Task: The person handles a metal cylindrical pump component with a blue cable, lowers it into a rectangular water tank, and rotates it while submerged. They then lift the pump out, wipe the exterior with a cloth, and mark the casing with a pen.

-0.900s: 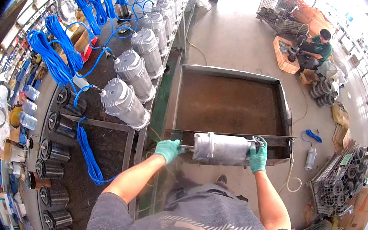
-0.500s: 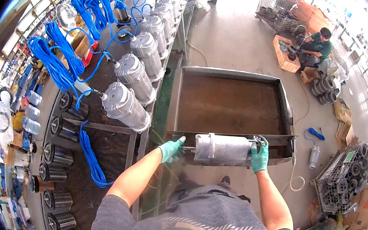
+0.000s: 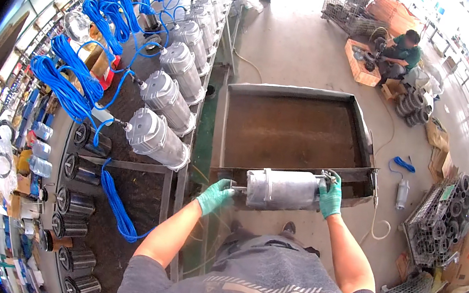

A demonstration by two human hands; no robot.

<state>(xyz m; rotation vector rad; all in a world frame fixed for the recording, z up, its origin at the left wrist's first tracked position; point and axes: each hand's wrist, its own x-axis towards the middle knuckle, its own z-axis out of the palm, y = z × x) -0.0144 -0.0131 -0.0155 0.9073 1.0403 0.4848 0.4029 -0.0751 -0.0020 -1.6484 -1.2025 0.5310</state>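
A grey cylindrical metal motor (image 3: 282, 189) lies level in front of me, above the near edge of a metal tank. Its thin shaft (image 3: 241, 189) sticks out at the left end. My left hand (image 3: 216, 196), in a green glove, is closed at the shaft's tip; its fingers are partly hidden. My right hand (image 3: 330, 196), also gloved in green, grips the fitting at the motor's right end. On the bench to the left stand several similar grey motors (image 3: 158, 138) in a row, with coiled blue cables (image 3: 65, 85) attached.
The open rectangular tank (image 3: 293, 127) has a brown bottom. Black cylinders (image 3: 78, 202) and a loose blue cable coil (image 3: 115, 205) lie on the left bench. At right are a wire cage of dark parts (image 3: 443, 224) and a small pump (image 3: 402, 194). Another person (image 3: 402, 55) sits far right.
Both hands still hold the motor, which has shifted very slightly left. The left hand sits a little closer around the shaft tip. The view has moved slightly.
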